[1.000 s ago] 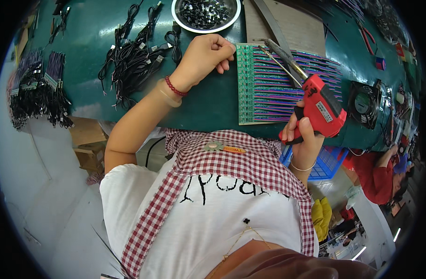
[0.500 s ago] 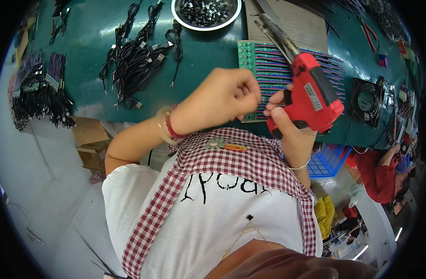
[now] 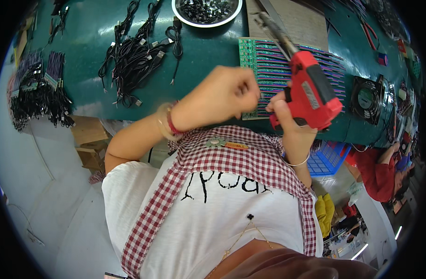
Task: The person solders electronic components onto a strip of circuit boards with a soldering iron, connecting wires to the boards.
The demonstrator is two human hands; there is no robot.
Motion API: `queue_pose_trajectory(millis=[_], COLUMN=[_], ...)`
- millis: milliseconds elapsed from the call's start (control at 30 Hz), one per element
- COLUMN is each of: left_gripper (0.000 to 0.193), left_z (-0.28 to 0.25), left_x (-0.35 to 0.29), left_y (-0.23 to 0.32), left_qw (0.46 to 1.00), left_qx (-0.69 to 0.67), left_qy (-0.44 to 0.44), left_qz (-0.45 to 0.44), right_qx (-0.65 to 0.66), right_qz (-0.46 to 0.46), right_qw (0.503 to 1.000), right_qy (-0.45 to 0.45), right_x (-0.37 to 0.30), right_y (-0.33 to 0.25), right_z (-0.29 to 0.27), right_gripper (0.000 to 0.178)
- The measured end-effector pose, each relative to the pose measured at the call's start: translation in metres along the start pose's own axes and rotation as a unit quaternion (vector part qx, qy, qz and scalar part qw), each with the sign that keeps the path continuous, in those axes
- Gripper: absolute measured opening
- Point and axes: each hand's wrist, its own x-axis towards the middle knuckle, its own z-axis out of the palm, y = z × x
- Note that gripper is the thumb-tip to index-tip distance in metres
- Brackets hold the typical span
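My right hand [image 3: 292,122] is wrapped round the handle of a red and black soldering gun [image 3: 314,93], whose long metal barrel tilts up and to the left. Just left of it, my left hand [image 3: 222,96] is closed, fingertips curled toward the gun; whatever they pinch, if anything, is hidden. Beneath and behind both hands lies a green circuit board panel [image 3: 247,56], with rows of dark, pink and blue wires [image 3: 273,69] running off to the right. The gun covers part of these wires.
On the green table [image 3: 194,60] lie a pile of black USB cables [image 3: 136,65], a metal bowl [image 3: 236,17] of small black parts, and wire bundles [image 3: 33,88] at the left edge. A black fan [image 3: 365,100] stands at right. Below is a blue crate [image 3: 327,160]; another person's red sleeve [image 3: 375,176] shows beyond.
Both hands have shifted only slightly, with the soldering gun still in my right hand and its barrel tip a touch further left. The cables and circuit board panel look unmoved.
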Motion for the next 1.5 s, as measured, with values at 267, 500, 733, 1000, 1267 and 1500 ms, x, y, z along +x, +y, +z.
queue_pose_trajectory(millis=[267, 500, 733, 1000, 1267, 1500], left_gripper=[0.009, 0.011, 0.011, 0.012, 0.01, 0.01], left_z=[-0.058, -0.066, -0.074, -0.078, -0.078, -0.078], left_x=[0.047, 0.055, 0.061, 0.063, 0.064, 0.063], left_y=[-0.025, -0.024, -0.023, -0.023, -0.023, -0.022], left_qw=[0.994, 0.997, 0.999, 0.999, 0.998, 0.998], left_qx=[-0.012, 0.002, 0.018, -0.005, -0.017, -0.014], left_qy=[0.107, 0.072, 0.03, 0.004, 0.007, 0.009], left_qz=[-0.03, -0.036, -0.04, -0.043, -0.059, -0.056], right_qx=[0.017, 0.03, -0.014, -0.045, -0.053, -0.077], right_qz=[0.051, 0.084, 0.089, 0.074, 0.076, 0.072], right_qw=[0.998, 0.996, 0.996, 0.996, 0.996, 0.994], right_qy=[0.034, 0.016, 0.004, 0.007, 0.018, 0.023], right_x=[-0.002, -0.009, -0.01, -0.01, -0.013, -0.017], right_y=[0.0, 0.014, 0.017, 0.016, 0.019, 0.026], right_z=[-0.034, -0.035, -0.033, -0.029, -0.03, -0.032], right_gripper=[0.033, 0.031, 0.03, 0.028, 0.026, 0.024])
